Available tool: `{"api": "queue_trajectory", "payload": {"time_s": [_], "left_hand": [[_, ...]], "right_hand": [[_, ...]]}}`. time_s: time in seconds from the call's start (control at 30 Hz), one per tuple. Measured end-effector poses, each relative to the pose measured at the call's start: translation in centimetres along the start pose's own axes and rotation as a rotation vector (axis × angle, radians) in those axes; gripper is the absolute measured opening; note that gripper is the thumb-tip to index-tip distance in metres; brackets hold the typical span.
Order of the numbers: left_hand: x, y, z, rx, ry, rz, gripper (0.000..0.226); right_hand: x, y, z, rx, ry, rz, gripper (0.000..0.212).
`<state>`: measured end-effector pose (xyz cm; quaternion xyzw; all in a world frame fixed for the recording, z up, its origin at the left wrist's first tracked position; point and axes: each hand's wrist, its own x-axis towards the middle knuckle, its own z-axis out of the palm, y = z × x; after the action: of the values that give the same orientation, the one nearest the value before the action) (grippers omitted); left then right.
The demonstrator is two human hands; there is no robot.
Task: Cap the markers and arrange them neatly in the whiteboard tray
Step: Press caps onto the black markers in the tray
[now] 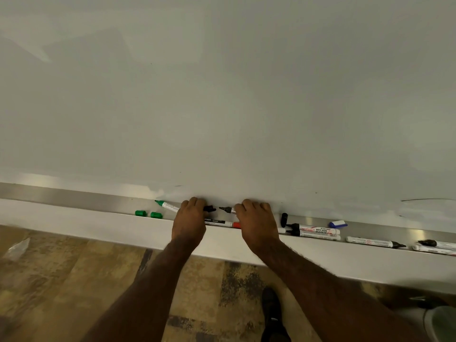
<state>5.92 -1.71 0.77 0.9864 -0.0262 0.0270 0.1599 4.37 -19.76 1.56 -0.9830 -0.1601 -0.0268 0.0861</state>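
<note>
left hand [189, 219] grasping black cap [209, 208]; right hand [255, 222] grasping marker [228, 209]; tip faces cap, axes in line, slightly apart.

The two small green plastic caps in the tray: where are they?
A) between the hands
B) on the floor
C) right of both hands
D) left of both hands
D: the two small green plastic caps lie in the metal whiteboard tray, left of the left hand and the right hand.

wall: whiteboard [222, 95] | floor: worn wood planks [61, 280] | light: dim
</note>
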Motion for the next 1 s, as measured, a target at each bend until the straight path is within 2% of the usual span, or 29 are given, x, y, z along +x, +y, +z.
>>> {"api": "queue_trajectory", "payload": {"time_s": [0.13,0.33,0.57,0.67,0.83,1.0], "left_hand": [[-0.9,0.9,-0.1,-0.134,0.012,-0.006,0.017],[-1.6,2.0,-0.1,-0.217,0.006,0.098,0.019],[-1.8,3.3,-0.9,-0.761,-0.037,-0.146,0.02],[-1.8,4.2,-1.0,-0.925,-0.079,-0.212,0.024],[-1.6,5.2,-0.9,-0.975,-0.127,-0.25,0.026],[-1.8,4.9,-0.5,-0.895,-0.216,-0.233,0.023]], "right_hand": [[-0.2,-0.1,-0.2,0.034,0.021,0.015,0.037],[-0.8,-0.2,-0.4,0.068,0.04,0.0,0.035],[-1.8,0.7,-0.3,0.316,0.064,-0.002,0.03],[-2.1,1.0,-0.3,0.337,0.077,0.003,0.028],[-2.6,1.9,-0.4,0.297,0.077,-0.001,0.024],[-2.4,3.4,-0.9,0.257,0.009,-0.074,0.031]]}}
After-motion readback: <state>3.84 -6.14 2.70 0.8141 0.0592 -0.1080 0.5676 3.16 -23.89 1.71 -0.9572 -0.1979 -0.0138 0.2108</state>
